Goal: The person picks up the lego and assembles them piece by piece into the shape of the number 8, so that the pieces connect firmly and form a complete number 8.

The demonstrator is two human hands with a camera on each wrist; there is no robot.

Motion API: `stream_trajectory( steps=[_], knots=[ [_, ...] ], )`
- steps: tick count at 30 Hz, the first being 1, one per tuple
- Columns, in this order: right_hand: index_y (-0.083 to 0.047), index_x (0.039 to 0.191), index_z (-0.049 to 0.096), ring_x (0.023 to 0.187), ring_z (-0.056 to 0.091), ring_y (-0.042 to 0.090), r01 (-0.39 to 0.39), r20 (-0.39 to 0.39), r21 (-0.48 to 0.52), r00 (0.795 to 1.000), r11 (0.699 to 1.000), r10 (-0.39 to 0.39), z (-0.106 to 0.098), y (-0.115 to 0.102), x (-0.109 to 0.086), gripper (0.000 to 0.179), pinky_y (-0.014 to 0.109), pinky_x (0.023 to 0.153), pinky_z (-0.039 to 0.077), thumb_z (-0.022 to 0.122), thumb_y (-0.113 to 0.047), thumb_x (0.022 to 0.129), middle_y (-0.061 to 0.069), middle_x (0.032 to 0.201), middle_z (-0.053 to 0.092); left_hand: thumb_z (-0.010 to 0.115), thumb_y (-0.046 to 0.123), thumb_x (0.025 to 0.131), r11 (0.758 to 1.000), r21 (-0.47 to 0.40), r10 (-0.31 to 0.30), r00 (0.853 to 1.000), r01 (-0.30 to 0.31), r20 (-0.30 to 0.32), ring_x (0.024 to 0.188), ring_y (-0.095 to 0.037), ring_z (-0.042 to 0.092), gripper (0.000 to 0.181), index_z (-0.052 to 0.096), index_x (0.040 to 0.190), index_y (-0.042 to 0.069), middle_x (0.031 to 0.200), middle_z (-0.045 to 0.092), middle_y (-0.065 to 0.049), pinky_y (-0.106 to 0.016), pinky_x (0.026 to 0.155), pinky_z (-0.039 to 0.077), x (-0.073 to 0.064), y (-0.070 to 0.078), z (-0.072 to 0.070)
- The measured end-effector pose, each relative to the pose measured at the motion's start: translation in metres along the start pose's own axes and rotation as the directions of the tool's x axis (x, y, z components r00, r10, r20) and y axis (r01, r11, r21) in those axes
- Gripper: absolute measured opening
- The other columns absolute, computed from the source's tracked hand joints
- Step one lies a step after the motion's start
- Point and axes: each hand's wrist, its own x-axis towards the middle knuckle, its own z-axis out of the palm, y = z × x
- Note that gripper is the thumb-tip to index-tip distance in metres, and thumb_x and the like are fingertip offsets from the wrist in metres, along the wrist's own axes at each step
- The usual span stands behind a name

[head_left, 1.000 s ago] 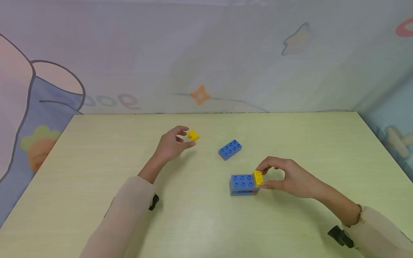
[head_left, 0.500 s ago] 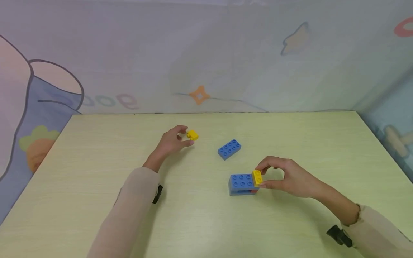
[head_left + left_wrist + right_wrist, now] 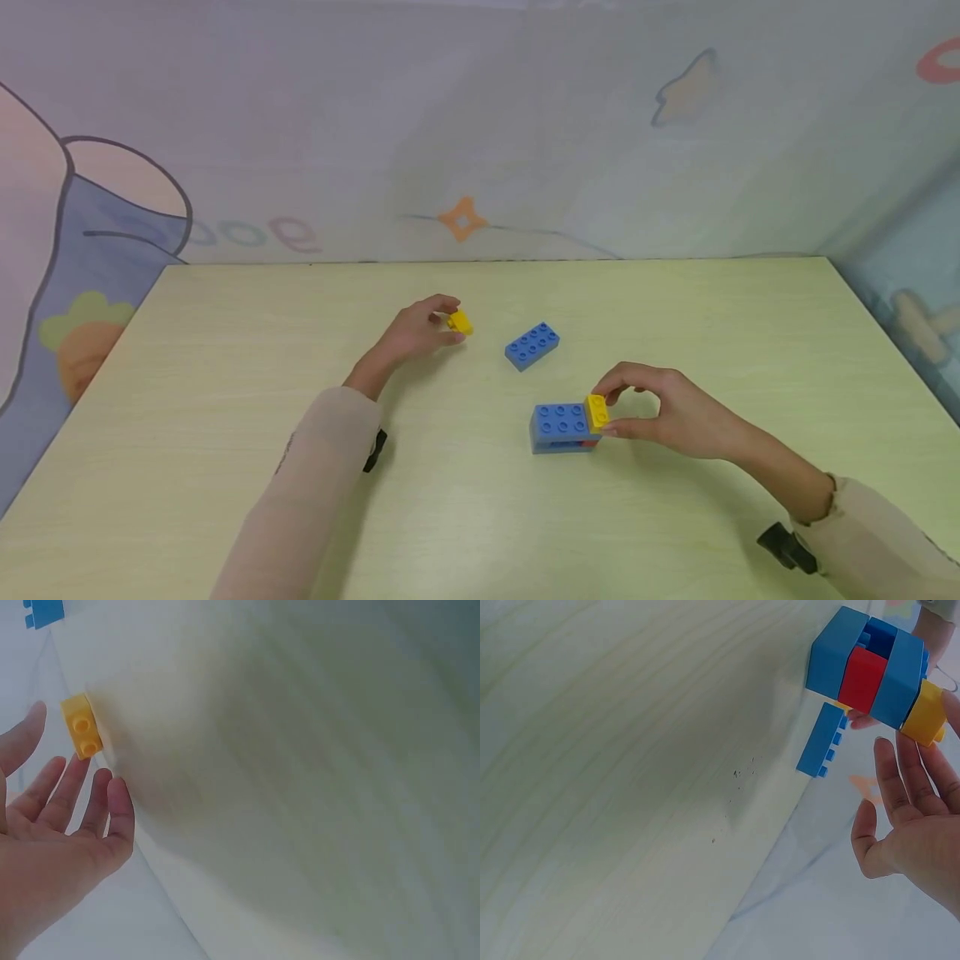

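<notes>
My right hand (image 3: 686, 417) pinches a small yellow brick (image 3: 597, 412) between thumb and fingers, at the right end of a blue brick stack (image 3: 561, 423). That stack has a blue top brick, a blue bottom brick and a red brick (image 3: 862, 679) between them. Farther back, my left hand (image 3: 420, 329) is around a second small yellow brick (image 3: 82, 726), which lies on its side with its studs toward the palm. A fingertip touches this brick in the left wrist view, while the thumb appears apart from it.
A loose blue brick (image 3: 532, 346) lies studs up on the pale wooden table (image 3: 465, 517), between the left hand and the stack. A printed cloth backdrop (image 3: 525, 125) rises behind the table's far edge.
My left hand has moved right and slightly nearer, and the yellow brick beside it has shifted the same way and turned. The right hand stays on its yellow brick at the stack.
</notes>
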Motion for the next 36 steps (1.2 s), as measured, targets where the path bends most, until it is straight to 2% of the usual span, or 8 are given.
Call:
stream_trajectory(
  steps=[6, 12, 19, 28, 32, 36],
  knots=[
    [-0.013, 0.103, 0.06, 0.088, 0.055, 0.017, -0.001, 0.004, 0.009, 1.0, 1.0, 0.001, 0.0, -0.001, 0.0, 0.028, 0.035, 0.08, 0.045, 0.072, -0.016, 0.078, -0.008, 0.097, 0.06, 0.066, 0.014, 0.084, 0.999, -0.001, 0.039, 0.999, -0.039, 0.018, 0.115, -0.027, 0.046, 0.046, 0.051, 0.126, 0.006, 0.125, 0.052, -0.009, -0.037, 0.088, 0.043, -0.003, 0.003, 0.007],
    [-0.013, 0.103, 0.06, 0.088, 0.055, 0.017, 0.001, -0.001, 0.004, 1.0, 1.0, -0.001, 0.0, -0.001, 0.0, 0.028, 0.035, 0.08, 0.044, 0.072, -0.016, 0.078, -0.008, 0.097, 0.059, 0.069, 0.012, 0.082, 0.999, 0.009, 0.036, 0.999, -0.036, 0.001, 0.112, -0.027, 0.048, 0.05, 0.05, 0.127, 0.004, 0.123, 0.053, -0.012, -0.036, 0.092, 0.041, -0.003, 0.006, 0.011],
    [-0.013, 0.103, 0.06, 0.088, 0.055, 0.017, -0.004, -0.001, 0.0, 1.0, 1.0, 0.004, 0.0, -0.001, 0.0, 0.029, 0.036, 0.08, 0.045, 0.073, -0.016, 0.078, -0.008, 0.098, 0.059, 0.071, 0.011, 0.08, 0.996, 0.059, 0.061, 0.998, -0.06, -0.024, 0.104, -0.029, 0.05, 0.05, 0.051, 0.124, 0.0, 0.115, 0.055, -0.015, -0.036, 0.091, 0.041, 0.001, 0.005, 0.013],
    [-0.014, 0.103, 0.06, 0.088, 0.055, 0.017, -0.012, 0.002, -0.005, 1.0, 1.0, 0.012, 0.001, -0.001, 0.001, 0.029, 0.037, 0.08, 0.044, 0.073, -0.016, 0.078, -0.009, 0.097, 0.059, 0.07, 0.01, 0.08, 0.996, 0.088, 0.034, 0.999, -0.032, -0.021, 0.1, -0.027, 0.05, 0.041, 0.055, 0.116, 0.0, 0.112, 0.057, -0.013, -0.035, 0.089, 0.041, 0.003, 0.006, 0.014],
    [-0.014, 0.104, 0.059, 0.088, 0.056, 0.017, -0.013, 0.005, 0.002, 1.0, 1.0, 0.013, 0.001, -0.001, 0.0, 0.029, 0.038, 0.081, 0.045, 0.072, -0.016, 0.078, -0.008, 0.098, 0.059, 0.071, 0.01, 0.08, 0.996, 0.083, 0.014, 1.0, -0.013, -0.008, 0.1, -0.027, 0.05, 0.037, 0.057, 0.113, 0.0, 0.11, 0.057, -0.013, -0.035, 0.089, 0.041, -0.001, 0.008, 0.012],
    [-0.013, 0.104, 0.059, 0.088, 0.055, 0.017, -0.011, 0.002, 0.003, 1.0, 1.0, 0.011, 0.001, -0.001, 0.0, 0.029, 0.039, 0.081, 0.045, 0.072, -0.016, 0.078, -0.008, 0.098, 0.059, 0.07, 0.01, 0.08, 0.996, 0.089, 0.023, 1.0, -0.023, 0.004, 0.099, -0.026, 0.05, 0.036, 0.058, 0.112, 0.0, 0.108, 0.057, -0.012, -0.035, 0.088, 0.041, -0.008, 0.011, 0.011]
  ],
)
